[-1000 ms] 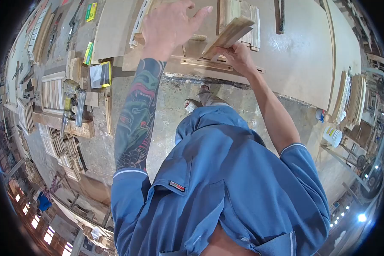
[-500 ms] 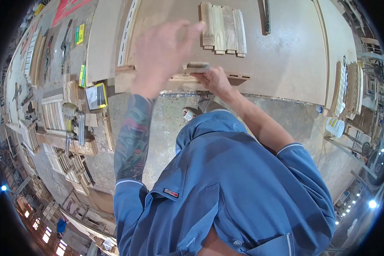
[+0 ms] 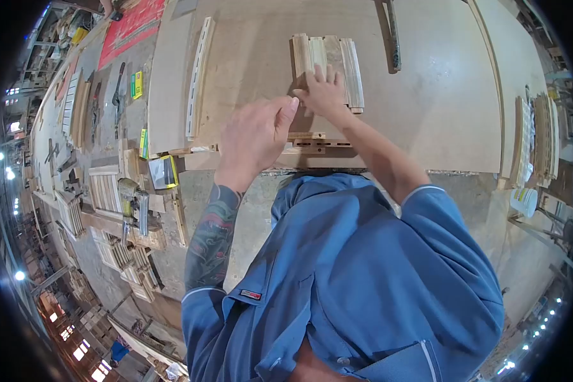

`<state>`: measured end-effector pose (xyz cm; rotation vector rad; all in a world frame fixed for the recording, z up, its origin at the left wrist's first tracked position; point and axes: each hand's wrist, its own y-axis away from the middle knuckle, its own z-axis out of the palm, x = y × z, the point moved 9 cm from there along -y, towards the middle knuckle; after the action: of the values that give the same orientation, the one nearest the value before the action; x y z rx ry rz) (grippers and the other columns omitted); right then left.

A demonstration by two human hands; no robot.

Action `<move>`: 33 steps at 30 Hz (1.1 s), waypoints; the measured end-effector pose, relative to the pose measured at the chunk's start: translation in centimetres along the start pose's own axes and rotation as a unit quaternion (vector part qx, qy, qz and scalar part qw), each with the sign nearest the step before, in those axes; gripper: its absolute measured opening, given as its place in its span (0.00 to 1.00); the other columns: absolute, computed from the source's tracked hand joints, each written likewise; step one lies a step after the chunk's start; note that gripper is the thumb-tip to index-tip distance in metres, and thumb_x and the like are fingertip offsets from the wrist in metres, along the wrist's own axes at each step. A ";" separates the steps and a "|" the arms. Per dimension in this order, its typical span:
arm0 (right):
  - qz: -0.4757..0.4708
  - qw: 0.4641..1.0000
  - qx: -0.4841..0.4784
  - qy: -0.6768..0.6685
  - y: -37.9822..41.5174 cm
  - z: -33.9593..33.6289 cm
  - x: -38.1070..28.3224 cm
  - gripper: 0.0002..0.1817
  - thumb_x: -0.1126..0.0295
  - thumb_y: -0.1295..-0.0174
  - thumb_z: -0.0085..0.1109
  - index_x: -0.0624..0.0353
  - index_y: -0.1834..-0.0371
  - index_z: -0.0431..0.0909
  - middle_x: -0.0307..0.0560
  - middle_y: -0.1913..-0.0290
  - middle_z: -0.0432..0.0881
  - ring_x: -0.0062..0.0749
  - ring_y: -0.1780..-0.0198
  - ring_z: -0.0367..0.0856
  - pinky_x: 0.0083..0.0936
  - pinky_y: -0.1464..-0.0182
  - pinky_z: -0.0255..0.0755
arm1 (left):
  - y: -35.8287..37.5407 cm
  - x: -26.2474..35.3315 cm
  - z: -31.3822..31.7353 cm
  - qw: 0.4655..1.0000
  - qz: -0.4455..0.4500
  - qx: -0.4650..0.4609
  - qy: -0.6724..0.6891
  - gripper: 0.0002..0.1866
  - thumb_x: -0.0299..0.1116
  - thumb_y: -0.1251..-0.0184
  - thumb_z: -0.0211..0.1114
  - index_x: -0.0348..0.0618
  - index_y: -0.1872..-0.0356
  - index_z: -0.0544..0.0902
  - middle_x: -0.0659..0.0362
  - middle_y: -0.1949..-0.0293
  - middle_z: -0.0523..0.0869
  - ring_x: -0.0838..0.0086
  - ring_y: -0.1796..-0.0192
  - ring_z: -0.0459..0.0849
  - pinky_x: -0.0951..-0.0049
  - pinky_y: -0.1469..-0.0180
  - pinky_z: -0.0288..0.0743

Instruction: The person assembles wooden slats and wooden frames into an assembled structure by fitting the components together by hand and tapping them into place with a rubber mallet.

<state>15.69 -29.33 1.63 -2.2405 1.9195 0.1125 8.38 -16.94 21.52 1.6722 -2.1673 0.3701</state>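
My right hand (image 3: 328, 95) lies over a row of short wooden slats (image 3: 352, 70) on the board-topped table, fingers spread and touching them. To its left, my left hand (image 3: 258, 130) is raised over the table's near part, fingers curled in and thumb on top; whatever they hold, if anything, is hidden. Along the near edge lies a wooden rail with slots (image 3: 337, 145), partly behind my left hand. A short slat (image 3: 305, 135) sits at this rail, its end facing me. Another slotted rail (image 3: 199, 79) lies lengthwise further left.
A dark bar (image 3: 393, 38) lies at the far right of the slats. Yellow-and-green boxes (image 3: 137, 84) and a nail gun (image 3: 130, 191) are on the left. Stacked slats (image 3: 541, 140) and a white bucket (image 3: 524, 202) stand at the right.
My right hand has let go of the slat at the near rail and moved forward onto the row of slats. My left hand has come down nearer to me. The view has shifted.
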 end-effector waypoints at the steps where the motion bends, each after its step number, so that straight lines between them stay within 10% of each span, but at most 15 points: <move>1: -0.001 1.000 0.001 -0.004 -0.2 1.4 -1.0 0.31 0.60 0.35 0.55 0.55 0.28 0.65 0.61 0.28 0.66 0.59 0.26 0.60 0.48 0.28 0.58 | -0.1 0.0 -0.1 1.000 -0.001 0.000 -0.004 0.25 0.54 0.24 0.50 0.45 0.57 0.88 0.49 0.60 0.88 0.50 0.58 0.86 0.57 0.58 0.78; 3: -0.039 0.995 -0.089 -0.039 0.6 5.9 -4.3 0.34 0.63 0.34 0.53 0.61 0.25 0.57 0.61 0.22 0.52 0.66 0.22 0.47 0.52 0.24 0.48 | -0.1 0.1 -0.1 1.000 -0.002 0.002 0.006 0.24 0.54 0.25 0.52 0.46 0.54 0.88 0.50 0.59 0.88 0.52 0.58 0.86 0.58 0.57 0.78; 7: -0.085 0.974 -0.038 -0.204 2.6 6.0 -7.4 0.36 0.70 0.40 0.57 0.56 0.26 0.58 0.62 0.24 0.54 0.62 0.26 0.58 0.46 0.31 0.63 | -0.2 0.0 0.0 1.000 0.000 0.015 0.016 0.24 0.54 0.26 0.53 0.46 0.53 0.87 0.50 0.58 0.88 0.52 0.57 0.86 0.59 0.57 0.78; 8: -0.081 0.982 0.007 -0.169 1.9 6.1 -7.2 0.28 0.72 0.42 0.60 0.57 0.35 0.69 0.61 0.35 0.71 0.57 0.37 0.74 0.42 0.40 0.73 | -0.1 0.0 -0.1 1.000 0.001 0.018 0.013 0.23 0.54 0.26 0.54 0.46 0.52 0.87 0.51 0.57 0.88 0.53 0.57 0.86 0.60 0.57 0.78; 13: 0.072 0.887 -0.182 -0.418 2.9 3.4 -1.2 0.12 0.64 0.36 0.61 0.57 0.53 0.80 0.46 0.66 0.85 0.43 0.67 0.83 0.33 0.59 0.76 | 0.6 -0.2 -0.1 0.998 0.029 0.065 -0.001 0.23 0.55 0.28 0.57 0.46 0.52 0.87 0.51 0.58 0.89 0.54 0.57 0.87 0.62 0.58 0.79; 16: 0.196 0.585 -0.218 -0.756 5.7 0.1 -0.5 0.19 0.56 0.28 0.51 0.60 0.46 0.78 0.43 0.55 0.86 0.22 0.61 0.79 0.23 0.59 0.71 | 0.4 -0.5 -0.4 0.998 0.000 0.056 0.001 0.24 0.56 0.29 0.59 0.46 0.51 0.87 0.52 0.57 0.89 0.57 0.59 0.87 0.63 0.59 0.79; 20: 0.133 0.446 -0.185 -0.866 7.4 -5.7 -0.4 0.20 0.61 0.28 0.48 0.61 0.39 0.73 0.48 0.48 0.83 0.25 0.55 0.79 0.25 0.51 0.71 | 0.4 -0.5 -0.5 0.998 -0.002 0.069 0.013 0.25 0.58 0.32 0.61 0.46 0.52 0.87 0.52 0.58 0.89 0.57 0.59 0.87 0.61 0.58 0.79; 33: 0.090 0.425 -0.140 -0.890 8.7 -9.2 0.3 0.25 0.66 0.32 0.56 0.65 0.35 0.68 0.53 0.41 0.79 0.28 0.50 0.80 0.29 0.45 0.75 | 0.5 -0.6 -0.6 0.998 -0.015 0.061 0.018 0.25 0.58 0.34 0.63 0.47 0.52 0.87 0.51 0.56 0.89 0.54 0.56 0.88 0.59 0.57 0.80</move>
<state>6.61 -32.67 9.74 -0.5847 0.6126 1.8993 8.10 -15.98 21.79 1.7465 -2.1302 0.5303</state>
